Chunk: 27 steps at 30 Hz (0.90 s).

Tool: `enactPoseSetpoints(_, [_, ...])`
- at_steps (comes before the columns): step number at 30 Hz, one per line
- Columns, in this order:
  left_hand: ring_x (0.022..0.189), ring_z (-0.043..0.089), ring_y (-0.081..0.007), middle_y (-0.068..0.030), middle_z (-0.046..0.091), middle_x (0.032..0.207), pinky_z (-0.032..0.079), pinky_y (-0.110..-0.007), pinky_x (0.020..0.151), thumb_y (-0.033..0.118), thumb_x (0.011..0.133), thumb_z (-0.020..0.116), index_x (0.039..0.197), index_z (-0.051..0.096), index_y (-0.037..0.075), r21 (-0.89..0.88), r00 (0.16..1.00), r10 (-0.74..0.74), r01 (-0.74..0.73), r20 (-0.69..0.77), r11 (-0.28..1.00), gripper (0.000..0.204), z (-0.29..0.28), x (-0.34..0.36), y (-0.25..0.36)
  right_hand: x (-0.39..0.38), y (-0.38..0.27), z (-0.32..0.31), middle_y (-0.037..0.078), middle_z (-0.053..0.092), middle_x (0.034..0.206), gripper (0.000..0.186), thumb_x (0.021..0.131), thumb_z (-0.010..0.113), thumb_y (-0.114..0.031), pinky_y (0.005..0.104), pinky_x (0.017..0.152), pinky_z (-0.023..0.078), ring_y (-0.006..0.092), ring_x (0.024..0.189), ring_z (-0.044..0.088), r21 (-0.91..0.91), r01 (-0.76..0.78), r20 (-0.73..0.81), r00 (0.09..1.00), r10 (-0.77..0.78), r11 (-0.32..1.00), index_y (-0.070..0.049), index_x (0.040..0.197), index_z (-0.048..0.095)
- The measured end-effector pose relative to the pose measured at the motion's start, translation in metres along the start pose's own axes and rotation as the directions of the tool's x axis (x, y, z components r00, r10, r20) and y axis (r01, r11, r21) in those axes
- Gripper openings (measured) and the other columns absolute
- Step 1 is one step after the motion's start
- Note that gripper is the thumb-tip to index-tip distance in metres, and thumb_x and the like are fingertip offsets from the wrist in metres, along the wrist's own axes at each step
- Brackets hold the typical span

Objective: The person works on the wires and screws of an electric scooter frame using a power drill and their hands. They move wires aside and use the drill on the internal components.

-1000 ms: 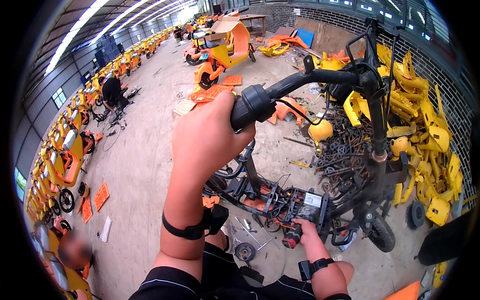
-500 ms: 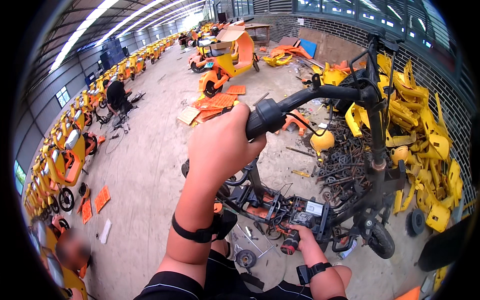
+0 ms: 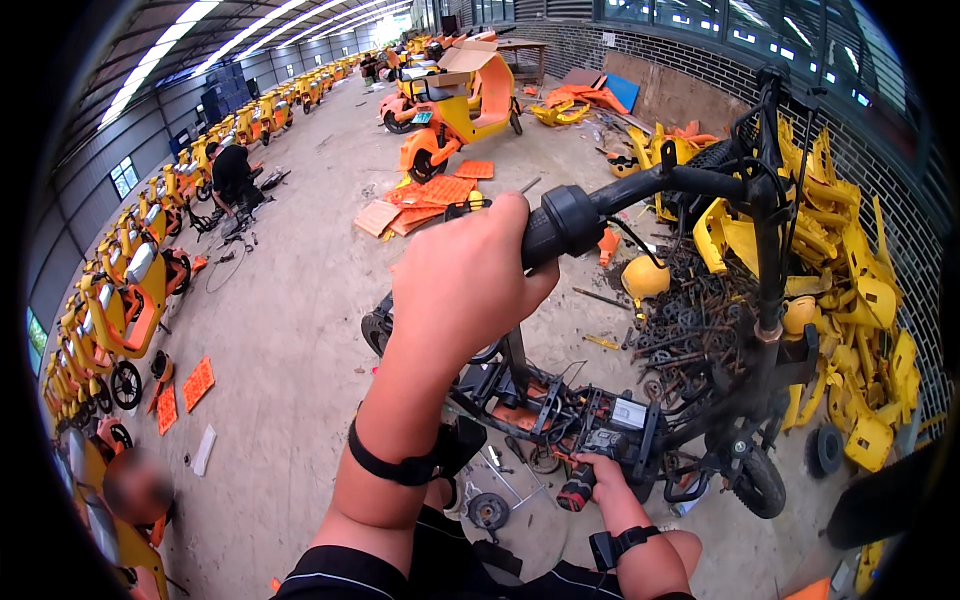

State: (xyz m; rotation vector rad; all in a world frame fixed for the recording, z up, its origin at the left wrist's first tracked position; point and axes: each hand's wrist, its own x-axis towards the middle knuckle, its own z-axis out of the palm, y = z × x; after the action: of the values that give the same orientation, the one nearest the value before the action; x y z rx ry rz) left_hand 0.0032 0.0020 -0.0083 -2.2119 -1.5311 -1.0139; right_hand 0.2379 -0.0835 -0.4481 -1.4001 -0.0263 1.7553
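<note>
My left hand (image 3: 470, 275) is wrapped round the black handlebar grip (image 3: 550, 225) of a stripped scooter frame (image 3: 680, 425), the dark bar bending away to the right toward the steering column (image 3: 768, 260). Lower down, my right hand (image 3: 602, 476) grips a red and black cordless drill (image 3: 577, 488). The drill's head points into the frame's middle, among cables and brackets beside a silver-grey box (image 3: 628, 414). Where the tool's tip ends I cannot make out. A front wheel (image 3: 759, 484) with a black tyre sits at the frame's right end.
Yellow body panels (image 3: 865, 290) are heaped along the brick wall, beside dark metal parts (image 3: 690, 340) and a yellow helmet (image 3: 645, 277). Orange panels (image 3: 430, 205) lie ahead near a yellow-orange scooter (image 3: 470, 115). Scooters (image 3: 135, 285) line the left; a person (image 3: 232, 180) crouches there, and another is lower left.
The handlebar has swung slightly to the right, with my left hand still round its grip. My right hand and the drill have barely moved.
</note>
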Motion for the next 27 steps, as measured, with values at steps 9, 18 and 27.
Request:
enactPoseSetpoints(9, [0.062,0.066,-0.0336,-0.012,0.065,0.067,0.053,-0.043,0.057,0.029,0.074,0.075,0.083,0.057,0.006,0.043,0.997,0.047,-0.045,-0.066,0.998,0.03,0.003,-0.001,-0.001,-0.004,0.0,-0.001,0.012,0.071,0.087,0.019,0.082,0.066,0.0,0.0363,0.066,0.055,0.0223,0.072,0.066,0.038,0.044,-0.001,0.999,-0.044,0.998,0.005,0.1,0.069])
enactPoseSetpoints(18, [0.062,0.066,-0.0351,-0.0137,0.065,0.066,0.052,-0.045,0.056,0.028,0.073,0.076,0.081,0.058,0.006,0.028,0.998,0.017,-0.015,-0.065,0.999,0.03,0.005,-0.001,0.001,-0.007,-0.007,-0.002,0.014,0.072,0.09,0.02,0.082,0.066,0.002,0.0355,0.067,0.056,0.0222,0.074,0.067,0.06,0.052,-0.016,0.999,-0.051,0.997,0.007,0.101,0.068])
enactPoseSetpoints(27, [0.07,0.065,-0.0368,-0.0146,0.064,0.071,0.049,-0.045,0.061,0.025,0.071,0.076,0.094,0.063,0.008,0.008,0.996,-0.088,0.088,0.024,0.996,0.031,0.002,0.001,0.006,-0.003,-0.014,-0.009,0.014,0.07,0.086,0.016,0.081,0.067,-0.001,0.0382,0.068,0.056,0.0251,0.074,0.067,0.021,0.054,-0.047,0.998,-0.052,0.998,0.006,0.096,0.07])
